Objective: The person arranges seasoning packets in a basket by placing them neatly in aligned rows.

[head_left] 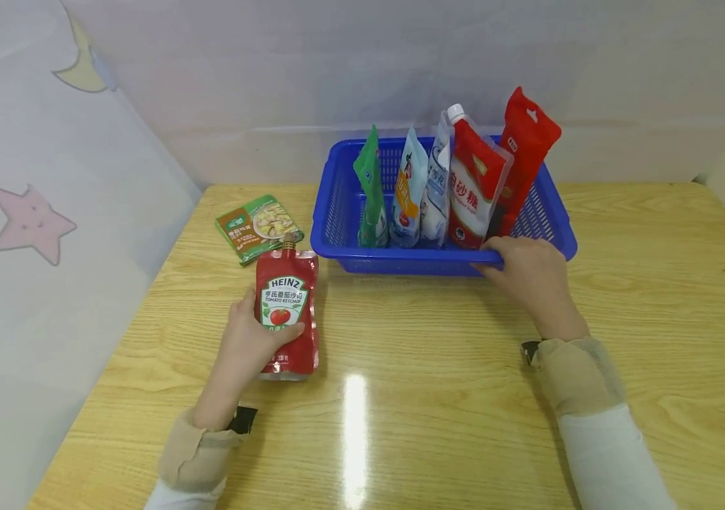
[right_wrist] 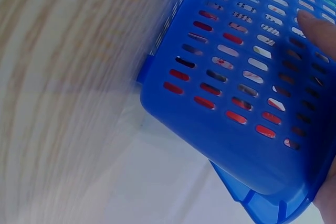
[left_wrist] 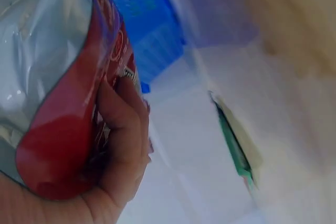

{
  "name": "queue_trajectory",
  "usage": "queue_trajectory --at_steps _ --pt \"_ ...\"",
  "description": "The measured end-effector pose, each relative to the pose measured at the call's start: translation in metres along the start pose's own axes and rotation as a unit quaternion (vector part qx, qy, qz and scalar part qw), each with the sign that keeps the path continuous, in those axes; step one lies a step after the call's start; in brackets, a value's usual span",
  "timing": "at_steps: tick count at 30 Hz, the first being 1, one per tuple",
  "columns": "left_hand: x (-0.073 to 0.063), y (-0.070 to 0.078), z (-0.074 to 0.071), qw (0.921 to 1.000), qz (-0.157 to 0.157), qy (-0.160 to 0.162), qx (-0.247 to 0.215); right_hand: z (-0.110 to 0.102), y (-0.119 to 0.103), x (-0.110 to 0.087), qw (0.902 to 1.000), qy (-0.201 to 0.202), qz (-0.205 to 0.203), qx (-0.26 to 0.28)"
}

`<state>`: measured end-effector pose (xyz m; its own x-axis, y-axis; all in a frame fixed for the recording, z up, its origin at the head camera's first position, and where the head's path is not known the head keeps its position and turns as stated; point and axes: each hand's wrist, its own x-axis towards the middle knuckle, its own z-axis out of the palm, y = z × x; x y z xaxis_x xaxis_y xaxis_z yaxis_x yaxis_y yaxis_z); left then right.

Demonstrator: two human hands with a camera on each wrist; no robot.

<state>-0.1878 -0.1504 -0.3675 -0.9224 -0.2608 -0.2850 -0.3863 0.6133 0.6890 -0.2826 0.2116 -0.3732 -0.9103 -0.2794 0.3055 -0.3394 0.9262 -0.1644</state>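
Note:
My left hand (head_left: pixel 254 340) grips a red Heinz ketchup pouch (head_left: pixel 286 358) by its side, thumb across the front and fingers behind it. In the left wrist view the fingers curl round the pouch (left_wrist: pixel 58 124), whose silvery bottom faces the camera. My right hand (head_left: pixel 531 280) holds the front rim of a blue plastic basket (head_left: pixel 394 261) near its right corner. The right wrist view shows a thumb against the slotted basket wall (right_wrist: pixel 210 124). Upright in the basket stand a green packet (head_left: pixel 372 191), a light blue pouch (head_left: pixel 408 191), a white-blue bag (head_left: pixel 437 188), a red-white sugar pouch (head_left: pixel 474 188) and a tall red packet (head_left: pixel 524 156).
A flat green-brown food packet (head_left: pixel 248 230) lies on the wooden table (head_left: pixel 413 397) behind the ketchup, left of the basket. A pale wall (head_left: pixel 260 85) rises right behind the basket, and another stands along the table's left edge.

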Motion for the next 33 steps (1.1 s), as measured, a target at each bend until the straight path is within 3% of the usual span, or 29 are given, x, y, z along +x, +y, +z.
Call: queue_trajectory --at_steps 5,12,17,24,28,33 --pt "-0.006 0.008 -0.001 0.9994 0.013 0.018 -0.028 -0.001 0.0 0.0 0.9999 -0.01 0.005 0.005" --pt "-0.02 0.011 -0.004 0.9991 0.009 0.013 -0.041 -0.006 0.001 0.0 0.9961 -0.067 0.033 0.046" --pt "-0.027 0.007 -0.011 0.9989 0.0 0.022 -0.041 -0.009 0.001 -0.001 0.9942 -0.067 0.043 0.072" --pt "-0.032 0.004 -0.026 0.9953 -0.012 0.067 -0.069 -0.01 0.0 -0.001 0.9897 -0.066 0.066 0.108" --pt "-0.04 0.016 -0.026 0.9916 0.0 0.085 -0.097 -0.012 -0.003 -0.002 0.978 -0.025 0.098 0.182" --pt "-0.05 0.037 -0.018 0.9845 0.046 0.096 -0.14 -0.018 -0.015 -0.005 0.9545 0.089 0.086 0.271"
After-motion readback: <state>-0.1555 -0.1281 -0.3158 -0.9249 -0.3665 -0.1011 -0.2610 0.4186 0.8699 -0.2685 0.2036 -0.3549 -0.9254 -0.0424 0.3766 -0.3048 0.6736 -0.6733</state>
